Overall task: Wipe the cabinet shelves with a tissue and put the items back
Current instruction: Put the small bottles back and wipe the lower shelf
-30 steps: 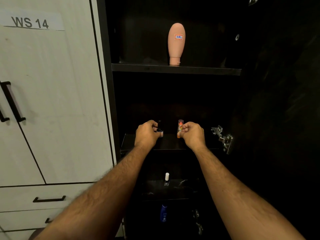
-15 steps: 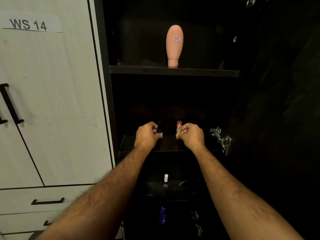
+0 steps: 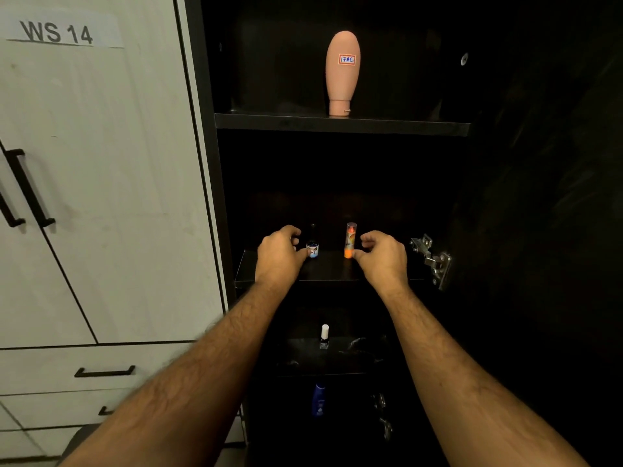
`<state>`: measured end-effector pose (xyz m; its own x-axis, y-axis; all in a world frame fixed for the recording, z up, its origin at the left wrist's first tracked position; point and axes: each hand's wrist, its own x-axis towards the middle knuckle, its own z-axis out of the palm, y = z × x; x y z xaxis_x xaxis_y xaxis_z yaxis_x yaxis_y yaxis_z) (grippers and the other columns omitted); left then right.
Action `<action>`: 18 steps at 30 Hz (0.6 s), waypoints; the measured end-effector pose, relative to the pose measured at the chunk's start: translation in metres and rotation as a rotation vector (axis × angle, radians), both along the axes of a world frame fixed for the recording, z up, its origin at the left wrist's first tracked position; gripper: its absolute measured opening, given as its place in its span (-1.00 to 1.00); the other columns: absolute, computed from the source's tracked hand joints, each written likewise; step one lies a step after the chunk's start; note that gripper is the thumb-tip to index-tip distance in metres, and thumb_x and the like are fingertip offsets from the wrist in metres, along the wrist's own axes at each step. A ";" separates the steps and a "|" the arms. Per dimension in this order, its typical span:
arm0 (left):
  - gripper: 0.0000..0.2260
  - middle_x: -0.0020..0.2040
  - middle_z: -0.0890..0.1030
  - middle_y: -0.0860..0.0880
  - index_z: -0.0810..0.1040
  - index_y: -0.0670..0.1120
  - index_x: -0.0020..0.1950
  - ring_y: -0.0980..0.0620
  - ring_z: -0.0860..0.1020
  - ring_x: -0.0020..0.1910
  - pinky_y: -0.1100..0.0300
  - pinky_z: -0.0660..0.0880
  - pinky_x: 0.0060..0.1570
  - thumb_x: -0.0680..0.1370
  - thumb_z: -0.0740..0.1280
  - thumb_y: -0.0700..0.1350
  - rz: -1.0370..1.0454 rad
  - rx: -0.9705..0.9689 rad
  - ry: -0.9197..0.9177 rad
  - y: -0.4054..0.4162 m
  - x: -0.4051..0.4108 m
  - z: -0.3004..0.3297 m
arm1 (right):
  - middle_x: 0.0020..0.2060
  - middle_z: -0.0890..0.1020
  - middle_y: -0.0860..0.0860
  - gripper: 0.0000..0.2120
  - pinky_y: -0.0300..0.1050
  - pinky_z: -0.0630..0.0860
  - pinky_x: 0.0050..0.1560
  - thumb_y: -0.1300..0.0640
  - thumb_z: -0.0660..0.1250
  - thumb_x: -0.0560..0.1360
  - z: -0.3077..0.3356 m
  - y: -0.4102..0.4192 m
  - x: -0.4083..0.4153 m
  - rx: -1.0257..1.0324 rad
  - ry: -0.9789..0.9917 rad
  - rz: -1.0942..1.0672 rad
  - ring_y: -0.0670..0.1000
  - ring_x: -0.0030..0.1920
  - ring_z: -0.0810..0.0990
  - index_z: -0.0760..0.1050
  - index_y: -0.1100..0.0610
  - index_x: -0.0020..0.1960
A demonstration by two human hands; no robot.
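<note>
A small dark bottle (image 3: 312,244) and an orange tube (image 3: 350,240) stand upright on the middle shelf (image 3: 330,269) of the dark open cabinet. My left hand (image 3: 279,252) sits just left of the bottle with fingers apart, its thumb tip close to the bottle's base. Right of the tube, my right hand (image 3: 382,256) is open, and a fingertip is near the tube's foot. A peach bottle (image 3: 343,72) with a label stands cap-down on the top shelf (image 3: 340,123). No tissue is in view.
On a lower shelf stands a nail-polish bottle (image 3: 324,337) with a white cap, and below it a blue bottle (image 3: 318,399). A metal hinge (image 3: 433,259) sticks out at the right. White closed doors (image 3: 101,183) with black handles and drawers fill the left.
Both hands were closed around the small bottle and the orange tube; now the fingers have spread and drawn slightly outward, leaving both items standing on the middle shelf.
</note>
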<state>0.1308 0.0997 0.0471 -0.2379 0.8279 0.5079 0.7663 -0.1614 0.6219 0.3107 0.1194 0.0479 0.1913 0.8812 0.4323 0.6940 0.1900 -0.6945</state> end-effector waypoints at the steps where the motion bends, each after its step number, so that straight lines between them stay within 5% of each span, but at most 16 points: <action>1: -0.58 0.14 0.58 -0.01 0.48 -0.07 0.31 0.12 0.56 0.07 0.26 0.51 0.07 0.48 0.45 -0.10 -0.005 0.023 -0.007 -0.004 0.000 0.000 | 0.12 0.63 0.01 -0.64 -0.10 0.56 0.11 0.16 0.48 0.45 -0.001 -0.003 0.001 0.032 -0.006 -0.011 -0.01 0.15 0.57 0.56 0.12 0.23; 9: -0.75 0.02 0.58 0.09 0.55 -0.05 0.21 0.28 0.49 -0.11 0.53 0.35 -0.14 0.54 0.37 -0.05 -0.026 0.137 -0.006 -0.045 0.014 -0.004 | -0.13 0.59 -0.08 -0.89 -0.01 0.59 -0.02 0.14 0.41 0.49 -0.014 -0.038 0.004 0.275 0.038 -0.018 -0.06 -0.10 0.59 0.61 0.09 0.01; 18: -0.84 -0.10 0.55 0.17 0.60 -0.03 0.11 0.30 0.49 -0.16 0.49 0.37 -0.16 0.58 0.32 -0.03 -0.092 0.078 0.011 -0.088 0.018 -0.028 | -0.21 0.54 -0.15 -0.98 -0.16 0.58 -0.16 0.13 0.39 0.50 -0.042 -0.077 0.006 0.170 0.039 -0.024 -0.12 -0.20 0.56 0.60 0.04 -0.09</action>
